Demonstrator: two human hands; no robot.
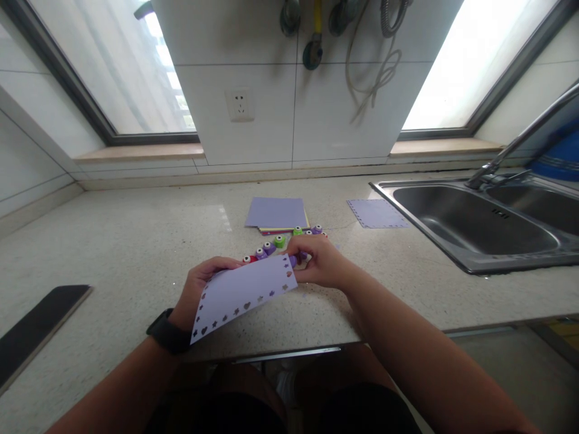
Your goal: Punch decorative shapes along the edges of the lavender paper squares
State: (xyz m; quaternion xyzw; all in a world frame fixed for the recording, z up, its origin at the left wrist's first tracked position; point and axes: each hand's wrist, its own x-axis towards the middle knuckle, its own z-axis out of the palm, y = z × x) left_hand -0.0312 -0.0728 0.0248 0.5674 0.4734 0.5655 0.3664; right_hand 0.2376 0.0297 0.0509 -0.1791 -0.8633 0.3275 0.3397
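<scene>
A light purple sheet with small cut-out shapes along its edges is tilted above the counter's front part. My left hand holds the sheet by its left side, its fingers partly behind the paper. At the sheet's upper right corner, my right hand is closed round a purple craft punch, mostly hidden by the fingers. Several small punches stand just behind the sheet, among them a green one, a purple one and a red one.
Behind the punches lies a stack of coloured paper. Another punched purple sheet lies beside the steel sink on the right. A dark flat object rests on the counter at the left.
</scene>
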